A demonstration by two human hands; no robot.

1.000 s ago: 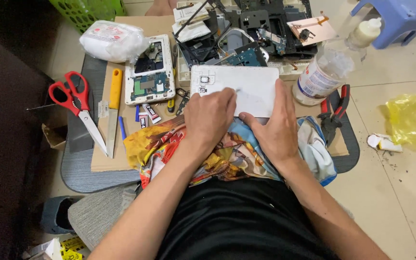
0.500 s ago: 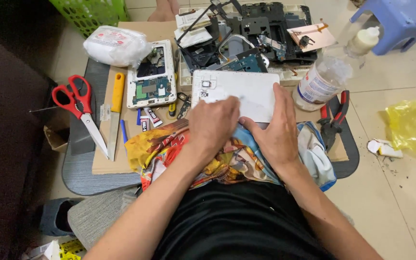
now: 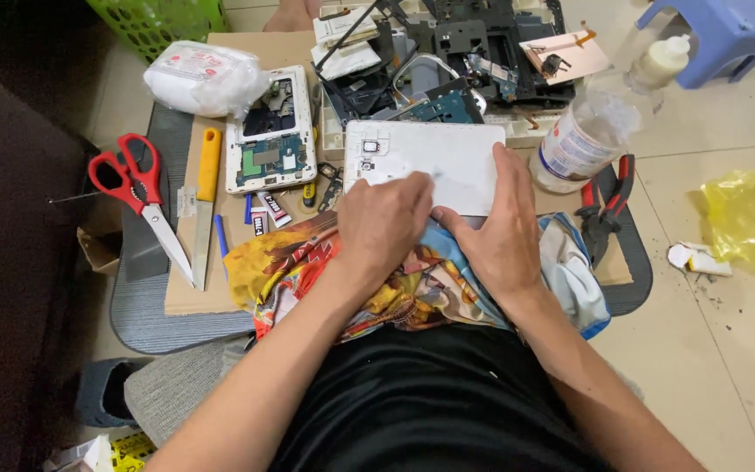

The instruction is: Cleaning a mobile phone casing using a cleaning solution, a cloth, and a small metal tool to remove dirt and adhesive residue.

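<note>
Both hands work on the white tablet back cover (image 3: 434, 157): the left hand (image 3: 384, 223) curls over its near edge, fingers bunched as if pinching something small I cannot make out, while the right hand (image 3: 498, 232) lies flat, thumb and fingers spread along the cover's right side. Just nearer than the cover lies a colourful cloth (image 3: 395, 280) — left of the cover an opened tablet (image 3: 271, 131), then a yellow-handled knife (image 3: 205, 197) and red scissors (image 3: 133, 188) — and right of it a plastic bottle (image 3: 583, 140) and red-handled pliers (image 3: 606, 197).

White tablet back cover (image 3: 447, 157), red scissors (image 3: 124, 179)
</note>
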